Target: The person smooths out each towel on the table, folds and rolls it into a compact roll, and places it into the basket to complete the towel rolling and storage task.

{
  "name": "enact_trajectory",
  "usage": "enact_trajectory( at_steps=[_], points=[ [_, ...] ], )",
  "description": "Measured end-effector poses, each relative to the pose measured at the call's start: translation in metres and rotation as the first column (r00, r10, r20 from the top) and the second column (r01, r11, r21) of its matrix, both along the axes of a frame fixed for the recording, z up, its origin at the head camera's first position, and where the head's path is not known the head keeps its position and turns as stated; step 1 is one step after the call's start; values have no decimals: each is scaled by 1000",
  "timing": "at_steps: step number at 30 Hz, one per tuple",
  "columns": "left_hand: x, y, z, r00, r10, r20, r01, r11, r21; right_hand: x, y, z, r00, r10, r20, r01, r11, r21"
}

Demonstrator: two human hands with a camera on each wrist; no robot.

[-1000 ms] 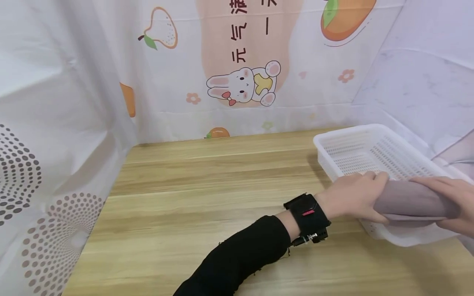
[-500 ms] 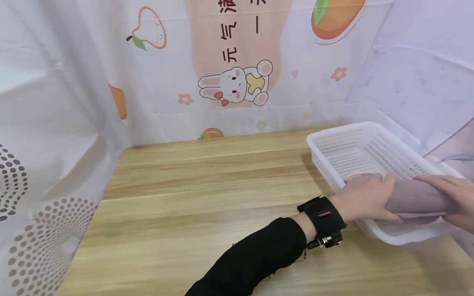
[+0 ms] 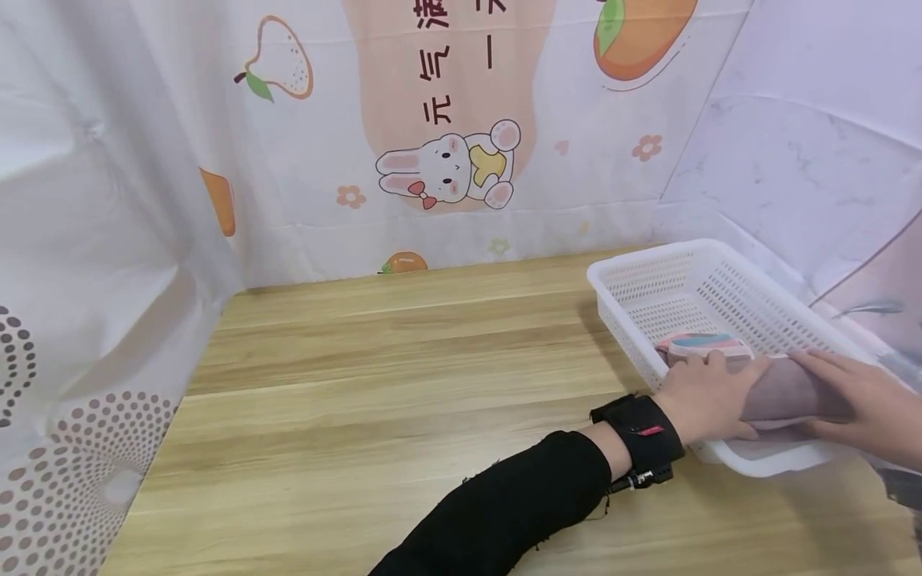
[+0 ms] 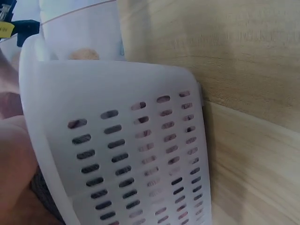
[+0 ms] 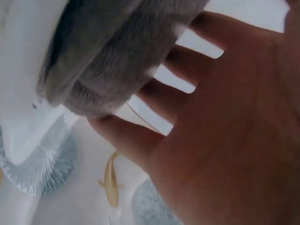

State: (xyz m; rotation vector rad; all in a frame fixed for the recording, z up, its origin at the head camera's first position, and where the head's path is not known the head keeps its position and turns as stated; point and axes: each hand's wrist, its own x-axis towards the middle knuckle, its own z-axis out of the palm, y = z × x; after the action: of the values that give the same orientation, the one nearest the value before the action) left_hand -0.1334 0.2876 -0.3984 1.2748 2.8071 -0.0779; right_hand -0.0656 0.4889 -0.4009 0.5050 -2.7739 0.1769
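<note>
A rolled or folded grey towel (image 3: 795, 388) lies across the near part of a white perforated plastic basket (image 3: 625, 326). My left hand (image 3: 709, 398) grips its left end, fingers over the top and thumb in front. Its right end is held by my right hand (image 3: 867, 404); in the right wrist view the fingers spread along the fuzzy towel (image 5: 136, 56). Just beyond my left fingers, a folded pink, white and blue cloth (image 3: 704, 344) sits in the basket, partly hidden. The left wrist view mostly shows the basket's slotted wall (image 4: 70, 89).
The basket stands on the right side of a wood-grain table (image 3: 403, 384). A printed curtain (image 3: 302, 192) hangs behind the table, and a white sheet (image 3: 814, 160) rises close along the basket's right side.
The view has turned slightly right, and both hands have drawn the grey towel a little nearer and lower in the basket. The pink, white and blue cloth has come into sight beyond my left hand.
</note>
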Motion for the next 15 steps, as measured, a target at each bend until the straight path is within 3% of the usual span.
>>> enact_trajectory(
  at_steps=[3,10,15],
  points=[
    [3,3,0,999,26,-33,-27,999,-26,-3,-5,2,1000,-3,1,3,1000,16],
    [-1,10,4,996,77,43,-74,995,-72,-17,-10,3,999,26,-40,-24,999,42],
    [6,12,-4,990,108,-91,-113,992,-55,-27,-8,-6,997,57,-47,-55,998,43]
  ],
)
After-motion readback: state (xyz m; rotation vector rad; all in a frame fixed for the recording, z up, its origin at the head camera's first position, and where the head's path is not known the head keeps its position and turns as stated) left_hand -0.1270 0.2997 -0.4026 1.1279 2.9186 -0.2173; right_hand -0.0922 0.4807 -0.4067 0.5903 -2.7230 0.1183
